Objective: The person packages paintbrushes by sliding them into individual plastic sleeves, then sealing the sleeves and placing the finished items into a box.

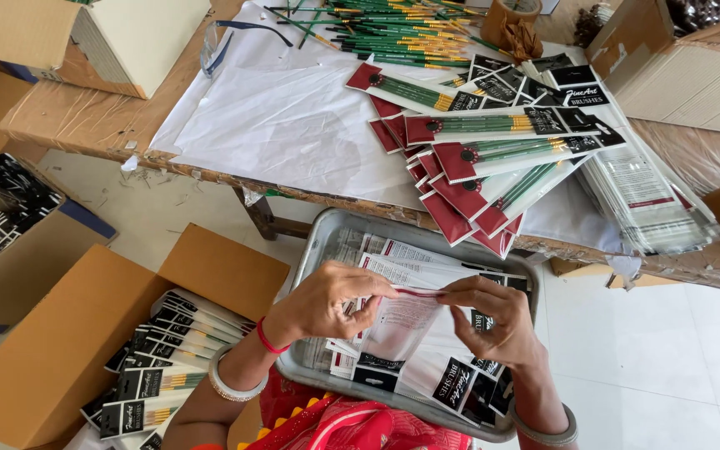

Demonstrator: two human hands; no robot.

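a: what have we got in our hands?

b: our left hand (327,300) and our right hand (493,321) both pinch one clear plastic sleeve (402,321) by its top edge, fingers closed on it from either side. the sleeve hangs between the two hands, just above the metal tray (327,237) on our lap.

a: and in the tray?

b: we see more flat sleeves and black-headed packets (460,383) heaped under the hands.

a: what lies past the tray?

b: the table (85,121), covered with white paper (285,125). on it sit filled brush packs with red ends (477,146), fanned in a pile near the table's edge. loose green-handled brushes (393,33) lie further back, and a stack of empty sleeves (643,196) sits to the right.

a: to our left?

b: an open cardboard box (68,342) on the floor, holding finished packs (168,350) in rows. we also see a roll of brown tape (512,18) at the table's far side.
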